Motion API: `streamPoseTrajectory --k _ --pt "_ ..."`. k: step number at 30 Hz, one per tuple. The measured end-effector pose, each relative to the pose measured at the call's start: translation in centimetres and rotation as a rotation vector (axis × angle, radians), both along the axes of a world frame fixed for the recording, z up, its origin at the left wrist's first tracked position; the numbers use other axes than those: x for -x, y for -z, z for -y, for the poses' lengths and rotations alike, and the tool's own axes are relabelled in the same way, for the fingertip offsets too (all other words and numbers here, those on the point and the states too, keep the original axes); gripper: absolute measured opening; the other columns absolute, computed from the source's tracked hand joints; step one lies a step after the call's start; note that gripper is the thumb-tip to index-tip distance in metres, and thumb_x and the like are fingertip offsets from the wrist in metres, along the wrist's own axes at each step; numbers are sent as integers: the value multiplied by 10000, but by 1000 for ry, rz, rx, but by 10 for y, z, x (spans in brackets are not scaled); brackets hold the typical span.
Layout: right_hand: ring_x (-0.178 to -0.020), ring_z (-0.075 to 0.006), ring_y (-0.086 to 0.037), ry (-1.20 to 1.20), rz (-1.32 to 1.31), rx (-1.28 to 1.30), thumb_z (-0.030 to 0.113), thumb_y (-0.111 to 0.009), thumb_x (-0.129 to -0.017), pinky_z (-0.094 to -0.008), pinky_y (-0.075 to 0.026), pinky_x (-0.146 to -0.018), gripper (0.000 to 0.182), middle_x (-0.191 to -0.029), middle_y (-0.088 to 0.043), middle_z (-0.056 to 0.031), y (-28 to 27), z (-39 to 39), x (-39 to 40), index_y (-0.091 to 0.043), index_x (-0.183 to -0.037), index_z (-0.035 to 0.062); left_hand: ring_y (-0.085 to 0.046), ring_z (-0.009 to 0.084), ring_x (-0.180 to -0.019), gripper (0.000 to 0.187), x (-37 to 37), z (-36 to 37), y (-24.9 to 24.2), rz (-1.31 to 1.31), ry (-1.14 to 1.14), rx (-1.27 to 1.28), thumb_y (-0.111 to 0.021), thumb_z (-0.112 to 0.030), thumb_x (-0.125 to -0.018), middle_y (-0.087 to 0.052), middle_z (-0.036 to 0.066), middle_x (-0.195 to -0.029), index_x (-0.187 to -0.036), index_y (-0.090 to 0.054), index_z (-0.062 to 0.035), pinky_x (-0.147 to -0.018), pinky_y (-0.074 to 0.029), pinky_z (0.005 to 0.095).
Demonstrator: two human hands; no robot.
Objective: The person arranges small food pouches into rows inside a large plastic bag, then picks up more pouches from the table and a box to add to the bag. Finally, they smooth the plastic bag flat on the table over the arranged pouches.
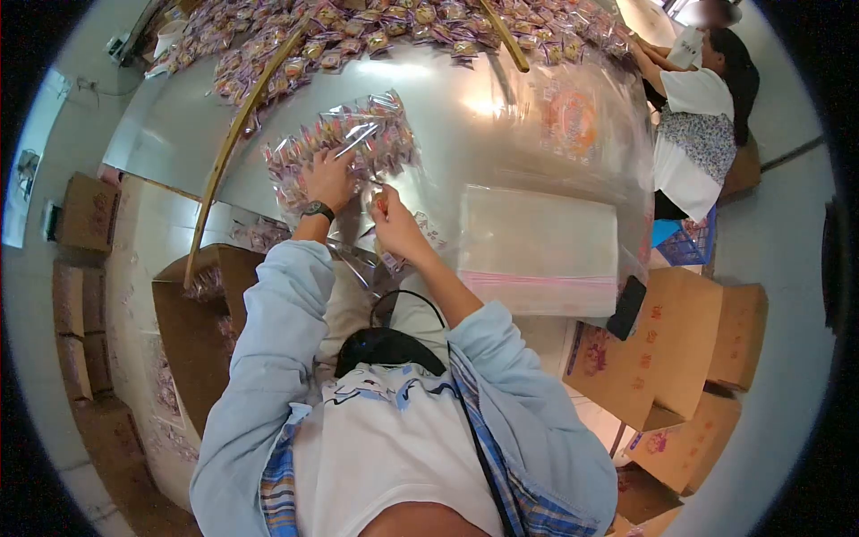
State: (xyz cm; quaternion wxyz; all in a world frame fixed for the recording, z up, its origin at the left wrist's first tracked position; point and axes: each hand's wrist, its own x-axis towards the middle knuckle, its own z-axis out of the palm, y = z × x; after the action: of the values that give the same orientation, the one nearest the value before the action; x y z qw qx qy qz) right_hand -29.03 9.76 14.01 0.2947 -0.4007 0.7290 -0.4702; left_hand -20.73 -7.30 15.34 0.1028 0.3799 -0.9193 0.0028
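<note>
The left hand (332,182), with a dark watch (318,210) on its wrist, is lying over the near part of a clear bag (358,143) filled with small wrapped packets. Its fingers are bending over the plastic; whether they are pinching it cannot be told. The bag is resting on the metal counter (438,98), spreading beyond this hand and to both sides of it.

The right hand (395,225) is curling its fingers narrowly just beside the left hand, at the bag's near edge. Something small and orange-brown (381,202) is showing at its fingertips, but what it is, and how firmly it is being held, cannot be made out. Shiny loose plastic is hanging below and between the two hands.

To the right of the right hand, a stack of flat clear bags (539,242) is lying on the counter, with a dark phone-like object (626,307) at its near right corner. Well beyond both hands, a large heap of wrapped packets (394,27) is covering the far side. A long wooden strip (234,134) is slanting past on the left hand's outer side, above an open cardboard box (192,313). Far right of the right hand, another person (693,134) is reaching toward the heap.
</note>
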Motion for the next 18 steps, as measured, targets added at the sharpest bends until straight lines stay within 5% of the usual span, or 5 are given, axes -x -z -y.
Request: streamPoseTrajectory --k 3,9,15,18 --pt "-1066 -421 -652 127 -21 123 193 -587 -979 -468 -505 -926 554 -1195 -637 -282 3 22 9 -400 -1476 35 -446 299 -1377 468 9 2 -6 115 -58 -13 -686 -306 -874 -532 19 -1468 -1332 -613 -246 -1066 -322 674" --pt "-1152 -422 -597 120 -193 442 177 -611 -955 -465 -488 -964 553 -1242 -611 -269 -8 59 17 -448 -1469 56 -412 284 -1427 547 1 10 29 -54 28 12 -669 -236 -873 -514 27 -1490 -1399 -532 -178 -1104 -247 724" --pt "-1139 -455 -603 176 -265 154 303 -583 -948 -542 -489 -937 439 -1233 -633 -249 -20 82 22 -511 -1309 63 -412 282 -1423 648 -5 1 25 -165 -11 -70 -705 -149 -824 -542 77 -1448 -1429 -478 -94 -1160 -216 653" --pt "-974 -440 -689 51 -322 -131 220 -575 -940 -548 -536 -858 305 -1045 -705 -252 -53 75 34 -571 -1206 72 -430 284 -1407 675 -4 -9 5 -117 -23 -81 -706 -151 -816 -555 95 -1428 -1441 -462 -82 -1169 -215 634"
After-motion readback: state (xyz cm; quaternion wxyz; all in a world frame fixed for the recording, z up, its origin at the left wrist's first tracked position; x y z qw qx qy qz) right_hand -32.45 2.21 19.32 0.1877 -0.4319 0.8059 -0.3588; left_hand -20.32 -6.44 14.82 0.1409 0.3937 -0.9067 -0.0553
